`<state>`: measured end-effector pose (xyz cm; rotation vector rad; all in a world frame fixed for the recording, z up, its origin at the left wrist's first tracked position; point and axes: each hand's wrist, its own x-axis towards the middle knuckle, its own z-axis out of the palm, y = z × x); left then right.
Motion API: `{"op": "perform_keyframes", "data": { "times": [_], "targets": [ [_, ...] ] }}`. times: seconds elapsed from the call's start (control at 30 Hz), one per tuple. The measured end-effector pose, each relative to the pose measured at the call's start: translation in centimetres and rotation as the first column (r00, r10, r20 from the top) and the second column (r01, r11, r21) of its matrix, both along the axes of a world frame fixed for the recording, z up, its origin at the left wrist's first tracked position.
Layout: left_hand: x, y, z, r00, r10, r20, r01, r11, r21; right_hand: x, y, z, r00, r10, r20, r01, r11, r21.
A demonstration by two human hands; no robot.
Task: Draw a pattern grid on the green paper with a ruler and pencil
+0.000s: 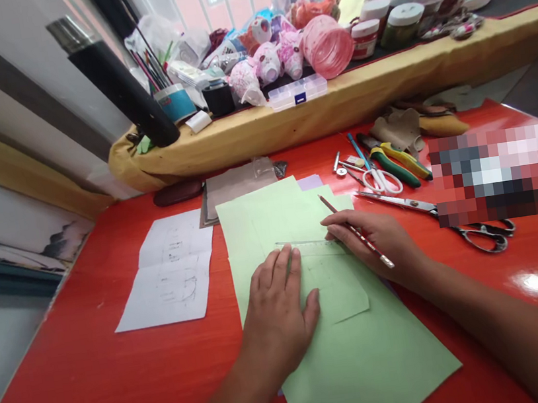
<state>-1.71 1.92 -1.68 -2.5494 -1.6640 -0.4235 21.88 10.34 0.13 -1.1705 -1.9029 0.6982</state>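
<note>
My left hand point(277, 307) lies flat on light green paper point(371, 360), its fingertips at the left end of a clear ruler point(308, 246). A dark red pencil point(365, 239) is held in my right hand point(378, 233). Its point is directed away from me and its white eraser end towards me. The right fingertips are at the ruler's right end; whether they grip it I cannot tell. Under my hands a smaller green piece with a cut edge point(347, 297) rests on the larger sheet, with faint pencil marks on it.
Left of the green paper lies a white sketch sheet point(167, 276). Large scissors point(422, 203), white-handled scissors point(382, 181) and green-and-yellow pliers point(396, 160) lie to the right. A black flask point(120, 85) and jars point(366, 38) stand on the cloth-covered ledge point(240, 135) behind. One area at right is pixelated.
</note>
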Motion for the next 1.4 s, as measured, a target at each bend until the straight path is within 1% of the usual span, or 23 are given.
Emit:
{"op": "perform_keyframes", "data": {
  "times": [0.2,0.37,0.77,1.13,1.4],
  "targets": [
    [0.07,0.00,-0.02,1.000,-0.005,0.013,0.005,1.000,0.021,0.14,0.00,-0.35,0.999,-0.008,0.034,0.007,1.000,0.026],
    [0.08,0.02,0.12,1.000,-0.009,0.014,0.008,1.000,0.023,0.24,0.06,-0.27,0.999,-0.015,0.052,0.013,0.999,0.044],
    [0.08,-0.05,0.18,1.000,0.006,0.003,-0.005,1.000,-0.006,0.34,0.15,-0.27,0.999,-0.021,0.038,0.020,0.999,0.032],
    [-0.02,0.05,0.24,1.000,-0.005,-0.006,0.005,1.000,-0.014,0.29,0.22,-0.21,0.999,-0.016,0.042,0.014,0.999,0.038],
    [-0.01,-0.10,0.15,1.000,0.003,-0.003,-0.003,1.000,-0.018,0.39,0.16,-0.43,0.999,-0.012,0.051,0.010,0.999,0.040]
  ]
}}
